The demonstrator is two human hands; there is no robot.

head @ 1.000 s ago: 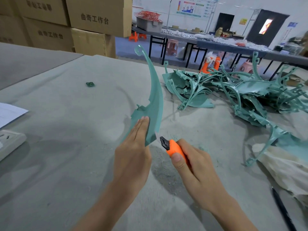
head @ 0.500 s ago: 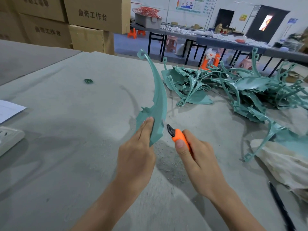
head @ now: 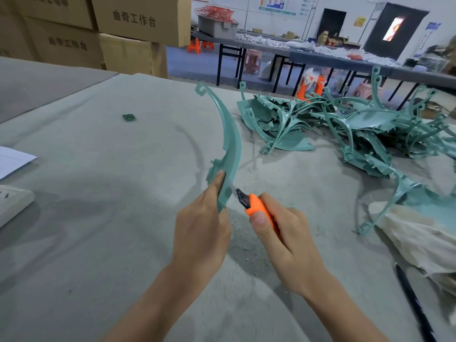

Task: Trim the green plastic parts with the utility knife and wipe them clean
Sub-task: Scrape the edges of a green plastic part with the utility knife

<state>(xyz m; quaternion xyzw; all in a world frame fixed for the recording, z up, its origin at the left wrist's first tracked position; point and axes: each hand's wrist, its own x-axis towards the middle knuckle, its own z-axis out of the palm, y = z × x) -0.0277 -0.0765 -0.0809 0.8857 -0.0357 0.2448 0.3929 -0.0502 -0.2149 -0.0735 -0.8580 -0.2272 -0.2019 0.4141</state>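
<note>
- Head view: my left hand [head: 202, 228] grasps the lower end of a curved green plastic part [head: 230, 144], fingers lying up its near face and the thumb hidden behind it.
- The part stands nearly upright above the grey surface [head: 98, 218], and its hooked tip points up and to the left.
- My right hand [head: 288, 238] is clenched round the orange utility knife [head: 256, 208], thumb pressed along the top of the handle.
- The short blade points up and left and lies against the part's right edge, just beside my left fingertips.
- Pale shavings lie scattered on the surface under both hands.
- A pile of green parts [head: 357, 129] lies tangled at the far right of the surface, well apart from my hands.
- A crumpled off-white cloth [head: 419, 240] lies to the right, touching the near end of that pile.
- A small green piece [head: 128, 117] lies alone at the far left.
- A sheet of paper [head: 12, 159] and a white power strip [head: 12, 203] sit at the left edge.
- Cardboard boxes [head: 138, 21] are stacked behind the surface.
</note>
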